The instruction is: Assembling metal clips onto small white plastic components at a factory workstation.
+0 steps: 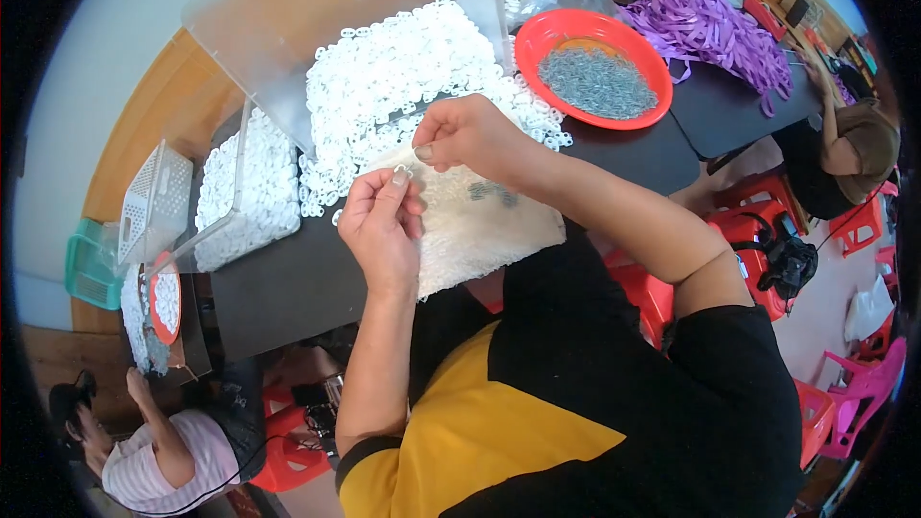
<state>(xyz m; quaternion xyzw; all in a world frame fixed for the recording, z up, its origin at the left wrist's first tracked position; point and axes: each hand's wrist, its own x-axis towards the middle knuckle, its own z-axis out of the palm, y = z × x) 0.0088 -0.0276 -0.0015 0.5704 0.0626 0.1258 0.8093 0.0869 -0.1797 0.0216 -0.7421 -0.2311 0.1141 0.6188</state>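
My left hand [381,221] pinches a small white plastic ring [403,173] between thumb and fingers above a white fuzzy cloth [480,230]. My right hand [465,134] is just beside it, fingers curled and thumb tip close to the ring; whether it holds a small piece is too small to tell. A few small grey metal clips [491,193] lie on the cloth under my right wrist. Behind my hands spreads a big heap of white plastic rings [403,67] on the black table [288,288].
A red bowl [537,38] of grey metal clips stands at the back right, purple ribbons [700,19] beyond it. A clear bin [240,187] of white rings and a white basket [153,197] sit left. Other people work at lower left and far right; red stools stand around.
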